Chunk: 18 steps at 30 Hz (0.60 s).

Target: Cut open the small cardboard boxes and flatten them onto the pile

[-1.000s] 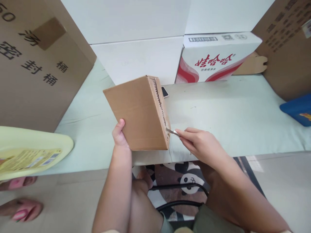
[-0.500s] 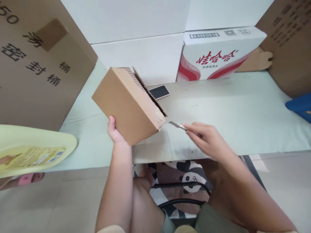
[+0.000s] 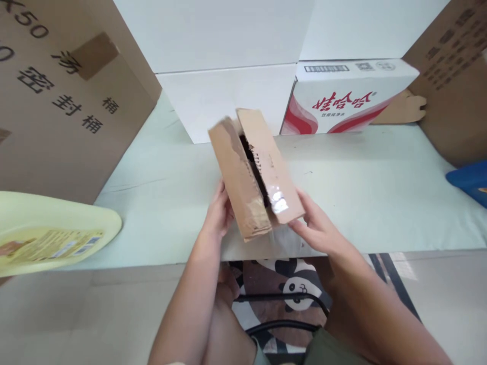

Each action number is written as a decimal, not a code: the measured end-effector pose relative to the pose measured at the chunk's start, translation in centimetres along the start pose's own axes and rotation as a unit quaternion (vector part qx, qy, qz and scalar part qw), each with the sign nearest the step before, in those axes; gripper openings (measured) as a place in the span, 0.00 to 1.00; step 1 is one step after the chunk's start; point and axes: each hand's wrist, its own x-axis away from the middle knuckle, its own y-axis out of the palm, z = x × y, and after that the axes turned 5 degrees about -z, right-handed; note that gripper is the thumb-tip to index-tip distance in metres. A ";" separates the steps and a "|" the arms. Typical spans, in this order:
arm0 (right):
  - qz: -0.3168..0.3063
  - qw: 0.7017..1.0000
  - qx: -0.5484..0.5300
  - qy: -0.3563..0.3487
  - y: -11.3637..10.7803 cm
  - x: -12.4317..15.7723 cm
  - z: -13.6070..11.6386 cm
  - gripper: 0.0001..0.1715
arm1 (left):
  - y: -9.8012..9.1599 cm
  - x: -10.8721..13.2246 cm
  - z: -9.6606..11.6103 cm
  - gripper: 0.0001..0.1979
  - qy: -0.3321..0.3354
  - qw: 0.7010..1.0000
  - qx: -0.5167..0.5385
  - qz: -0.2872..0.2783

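A brown cardboard box (image 3: 233, 175) is tilted between my two hands, its top facing me. Its two top flaps stand slightly apart along a ragged, torn seam, with a dark gap between them and shiny tape at the near end. My left hand (image 3: 220, 210) grips the box's left side, its fingers partly hidden behind the cardboard. On the near right corner, my right hand (image 3: 314, 225) holds the box with thumb and fingers. No knife shows in the right hand now; the box may hide it.
White cartons (image 3: 228, 96) and a red-and-white water carton (image 3: 342, 101) line the back. A large brown carton (image 3: 76, 137) and a pale yellow bottle (image 3: 95, 215) stand left. At right are a blue object (image 3: 470, 180) and another brown carton (image 3: 452, 86). Pale green cloth (image 3: 365, 187) covers the table.
The box has moved right and turned so its slit top faces me. My right hand has gone from holding a knife beside the box to gripping it. The phone is now hidden.
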 end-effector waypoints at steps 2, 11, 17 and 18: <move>0.007 1.000 -0.007 -0.003 0.3 0.0 -0.3 0.40 | 0.9 1.1 0.3 0.34 0.017 0.998 -0.016 -0.055; -0.030 0.992 0.069 -0.098 0.4 0.1 -0.3 0.41 | 1.8 3.1 3.3 0.47 0.198 0.930 -0.285 -0.119; -0.052 0.993 0.074 -0.072 0.2 0.1 -0.4 0.42 | 1.6 3.1 3.5 0.38 0.185 0.958 -0.208 -0.067; -0.055 0.994 0.073 -0.065 0.3 0.1 -0.2 0.41 | 1.5 2.9 3.4 0.35 0.192 0.964 -0.183 -0.034</move>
